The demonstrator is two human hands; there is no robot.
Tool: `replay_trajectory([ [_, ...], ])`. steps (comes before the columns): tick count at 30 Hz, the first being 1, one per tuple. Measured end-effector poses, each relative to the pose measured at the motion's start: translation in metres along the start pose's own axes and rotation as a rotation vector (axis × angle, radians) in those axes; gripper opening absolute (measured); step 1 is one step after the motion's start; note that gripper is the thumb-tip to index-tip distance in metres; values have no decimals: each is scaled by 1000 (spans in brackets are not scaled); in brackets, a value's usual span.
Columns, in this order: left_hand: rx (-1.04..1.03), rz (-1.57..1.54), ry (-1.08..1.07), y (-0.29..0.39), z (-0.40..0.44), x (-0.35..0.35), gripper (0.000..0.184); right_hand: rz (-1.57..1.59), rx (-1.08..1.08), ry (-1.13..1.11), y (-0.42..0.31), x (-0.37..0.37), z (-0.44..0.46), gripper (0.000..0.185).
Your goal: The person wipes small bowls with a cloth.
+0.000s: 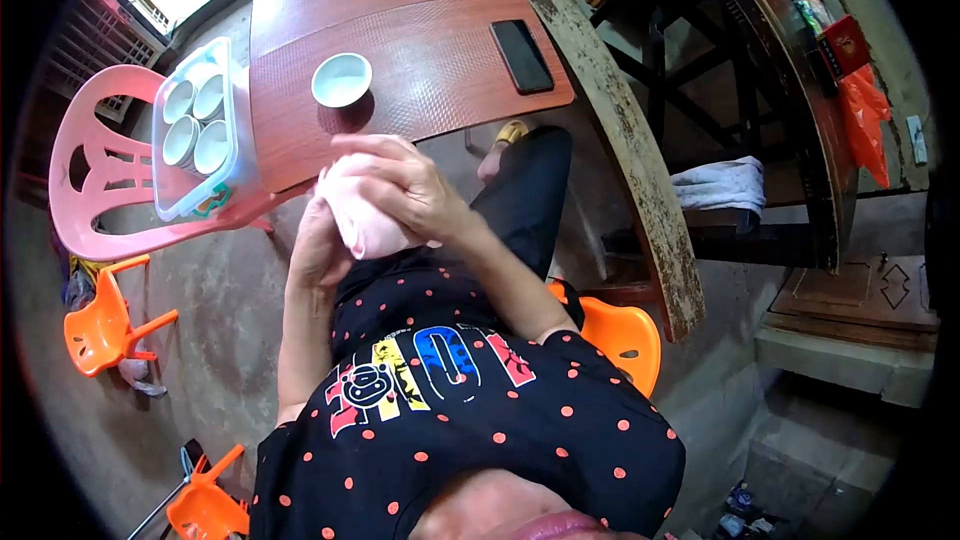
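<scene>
Both hands are together just off the near edge of the red-brown table [420, 70]. My left hand [318, 240] holds a pink cloth [365, 220] from below and the side. Over the top of the cloth, my right hand [405, 180] is closed with bent fingers. Whatever the cloth may wrap is hidden. Beyond my hands a white bowl [342, 80] stands upright on the table. A black phone [522, 56] lies flat farther right. At the left, a clear plastic tub [233, 130] holds several stacked white bowls [209, 146].
Under the tub is a pink chair [85, 165]. Small orange chairs stand at the left [98, 330], the lower left [205, 508] and beside me [622, 340]. A worn wooden bench [640, 180] runs along the right, and a whitish cloth [720, 185] hangs beyond it.
</scene>
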State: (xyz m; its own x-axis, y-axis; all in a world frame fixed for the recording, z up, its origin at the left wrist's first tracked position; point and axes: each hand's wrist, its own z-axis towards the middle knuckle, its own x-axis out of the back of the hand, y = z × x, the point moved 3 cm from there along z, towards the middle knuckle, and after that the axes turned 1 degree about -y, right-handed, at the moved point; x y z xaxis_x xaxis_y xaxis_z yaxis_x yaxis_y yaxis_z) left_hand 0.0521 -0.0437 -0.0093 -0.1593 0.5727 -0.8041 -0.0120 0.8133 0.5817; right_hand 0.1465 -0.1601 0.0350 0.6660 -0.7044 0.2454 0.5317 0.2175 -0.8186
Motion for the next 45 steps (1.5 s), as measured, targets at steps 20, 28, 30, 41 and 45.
replay_trajectory([
  [20, -165, 740, -128, 11, -12, -17, 31, 344, -184, -93, 10, -3, 11, 27],
  [28, 15, 510, -143, 16, -16, -23, 24, 444, -371, -13, 8, 0, 7, 38],
  [30, -162, 360, -80, 17, -18, -41, 29, -261, 146, -339, -38, 1, 28, 33],
  [41, -32, -319, -179, 9, -9, -18, 46, 139, 157, 430, 6, -39, -31, 49],
  [45, -41, -12, -331, 12, -14, -17, 33, 18, -43, -121, -44, -2, 14, 25],
])
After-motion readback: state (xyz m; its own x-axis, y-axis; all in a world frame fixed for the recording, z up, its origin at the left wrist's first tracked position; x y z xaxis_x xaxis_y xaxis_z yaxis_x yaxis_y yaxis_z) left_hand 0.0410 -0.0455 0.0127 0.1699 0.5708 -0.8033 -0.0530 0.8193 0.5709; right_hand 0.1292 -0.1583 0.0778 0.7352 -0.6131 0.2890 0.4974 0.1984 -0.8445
